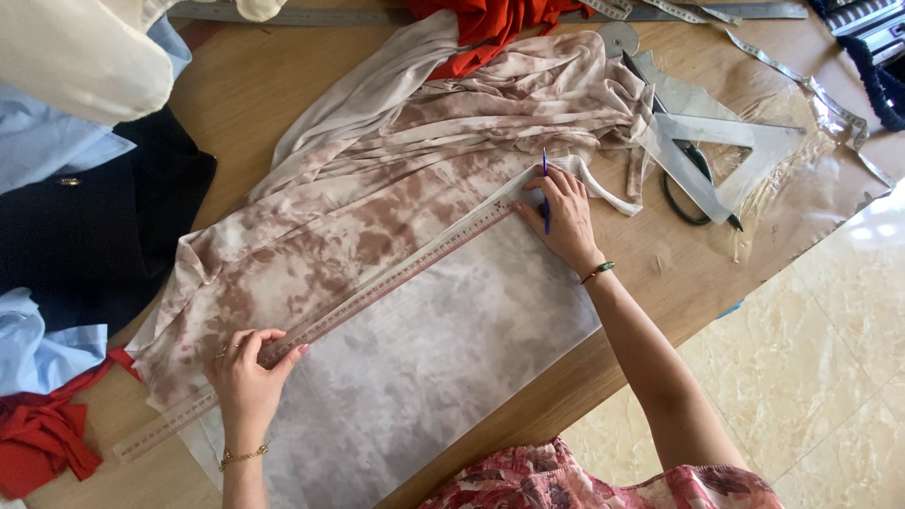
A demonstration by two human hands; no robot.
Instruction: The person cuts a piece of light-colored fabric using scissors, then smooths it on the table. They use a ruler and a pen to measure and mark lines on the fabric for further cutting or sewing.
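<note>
Ruler: long, clear, laid diagonally across mottled pink-and-grey fabric spread on the wooden tabletop. Lower end past the cloth's edge near the tabletop's front left, upper end under the right hand.

Left hand: pressed flat on the ruler's lower stretch, fingers spread a little, tips on the ruler, gripping nothing. Gold chain at the wrist, ring on one finger.

Right hand: at the ruler's upper end, fingers closed around a blue pen held upright, tip down against the cloth just beside the ruler's edge. Green-and-gold bracelet at the wrist.

Fabric: smooth and flat below the ruler, bunched in folds above it toward the far edge.

Around the work: clear set square to the right, over dark-handled scissors; tape measure trailing along the far right; metal straightedge at the far edge; orange cloth beyond the folds; black garment and pale blue shirts at the left; red cloth at the near left corner. No bins or boxes in view; everything loose on the tabletop.
</note>
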